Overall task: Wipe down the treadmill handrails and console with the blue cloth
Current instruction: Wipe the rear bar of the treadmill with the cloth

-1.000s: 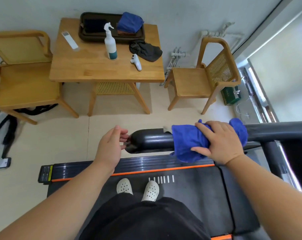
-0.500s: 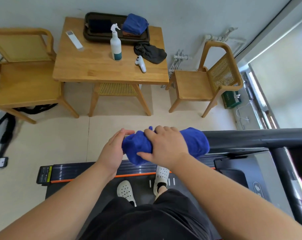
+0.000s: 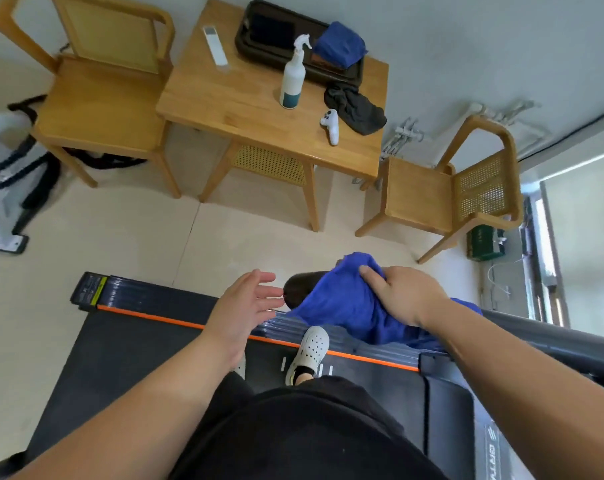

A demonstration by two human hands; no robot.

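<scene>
right hand (image 3: 406, 296) grips the blue cloth (image 3: 342, 306) over the handrail (image 3: 295, 289) end, left hand (image 3: 248, 304) spread empty just beside that end; rail-wiping seems underway, next needing a firm slide back along it.

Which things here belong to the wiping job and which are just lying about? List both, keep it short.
In the job: blue cloth, gripped by the right hand; black handrail end under it; left hand, open beside the rail end.

Lying about: spray bottle, white remote, white controller, dark cloth, tray with folded blue rag, all on the wooden table.
</scene>
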